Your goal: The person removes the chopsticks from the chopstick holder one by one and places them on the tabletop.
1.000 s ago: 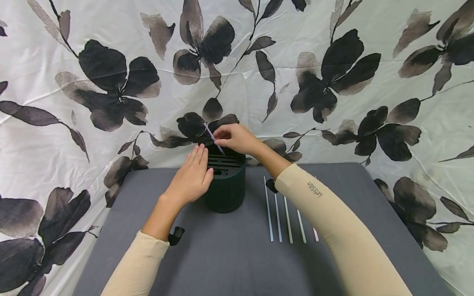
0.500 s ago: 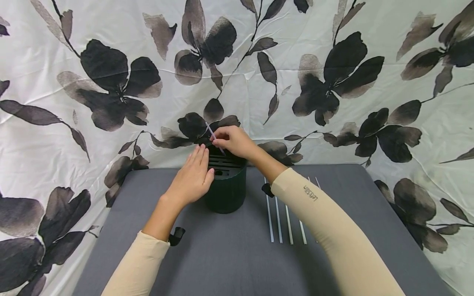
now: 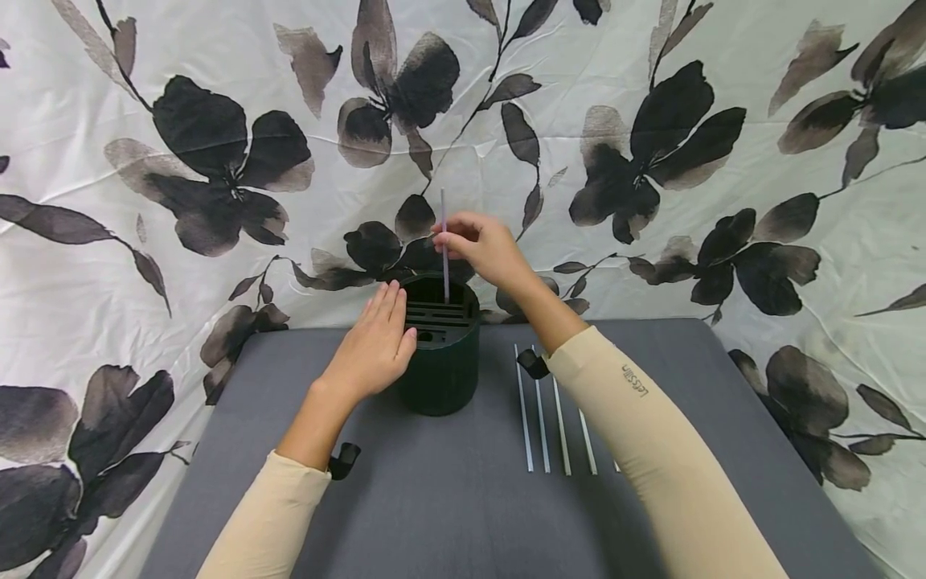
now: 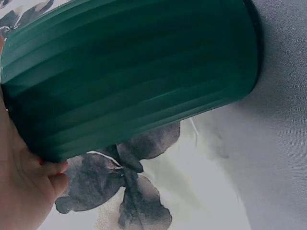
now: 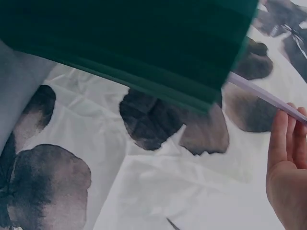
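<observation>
A dark green ribbed cylindrical holder with a slotted black top stands upright on the grey table. My left hand rests against the left side of its rim, fingers straight; the left wrist view has the holder's ribbed wall up close. Between thumb and fingertips my right hand pinches a thin lilac straw-like stick above the holder. The stick stands nearly vertical, its lower end at the opening behind the slots. In the right wrist view, the lilac stick runs from the rim to my fingertips.
Several thin pale sticks lie side by side on the grey table, right of the holder and partly under my right arm. A white floral cloth hangs behind the table.
My right hand has moved up and slightly right. The lilac stick has swung from leaning left to nearly vertical, and more of it shows. The left hand stays at the rim.
</observation>
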Motion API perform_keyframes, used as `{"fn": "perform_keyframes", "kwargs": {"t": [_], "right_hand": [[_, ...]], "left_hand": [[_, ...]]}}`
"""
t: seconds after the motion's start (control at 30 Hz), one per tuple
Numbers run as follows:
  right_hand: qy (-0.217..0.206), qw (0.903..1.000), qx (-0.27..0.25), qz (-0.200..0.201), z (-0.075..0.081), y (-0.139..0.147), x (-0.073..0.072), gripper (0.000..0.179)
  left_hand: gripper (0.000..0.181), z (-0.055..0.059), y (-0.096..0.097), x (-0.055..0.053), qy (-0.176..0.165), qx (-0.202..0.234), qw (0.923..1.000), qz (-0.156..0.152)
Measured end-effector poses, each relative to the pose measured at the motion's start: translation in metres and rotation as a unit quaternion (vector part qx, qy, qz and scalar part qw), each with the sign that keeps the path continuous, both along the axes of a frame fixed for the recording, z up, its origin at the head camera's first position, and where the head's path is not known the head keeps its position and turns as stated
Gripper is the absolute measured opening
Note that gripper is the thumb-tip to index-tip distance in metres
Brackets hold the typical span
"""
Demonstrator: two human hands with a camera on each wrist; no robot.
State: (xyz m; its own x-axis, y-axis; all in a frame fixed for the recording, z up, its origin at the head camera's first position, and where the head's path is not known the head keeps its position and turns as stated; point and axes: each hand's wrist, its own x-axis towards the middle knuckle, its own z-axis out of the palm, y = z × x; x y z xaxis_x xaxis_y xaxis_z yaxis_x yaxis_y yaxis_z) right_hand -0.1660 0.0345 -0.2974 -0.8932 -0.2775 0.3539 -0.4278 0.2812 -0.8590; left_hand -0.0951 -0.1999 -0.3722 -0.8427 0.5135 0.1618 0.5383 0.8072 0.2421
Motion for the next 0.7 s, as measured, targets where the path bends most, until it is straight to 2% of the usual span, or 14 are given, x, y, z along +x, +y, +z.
{"fn": "perform_keyframes", "kwargs": {"t": [0.17, 0.37, 0.6, 0.7], "right_hand": [[0.03, 0.9973, -0.067, -0.01, 0.009, 0.012, 0.002, 0.025], [0.042, 0.99, -0.129, -0.038, 0.019, 0.027, 0.006, 0.027], [0.036, 0.9696, -0.233, -0.064, 0.026, 0.047, 0.008, 0.031], [0.04, 0.9616, -0.259, -0.081, 0.029, 0.056, 0.01, 0.032]], "left_hand": [[0.069, -0.001, 0.001, 0.0, 0.002, 0.002, 1.0, -0.001], [0.069, 0.0, 0.001, 0.001, 0.003, 0.003, 1.0, -0.001], [0.069, 0.0, 0.001, 0.002, -0.001, 0.001, 1.0, 0.0], [0.069, 0.0, 0.001, 0.002, -0.003, 0.0, 1.0, 0.001]]}}
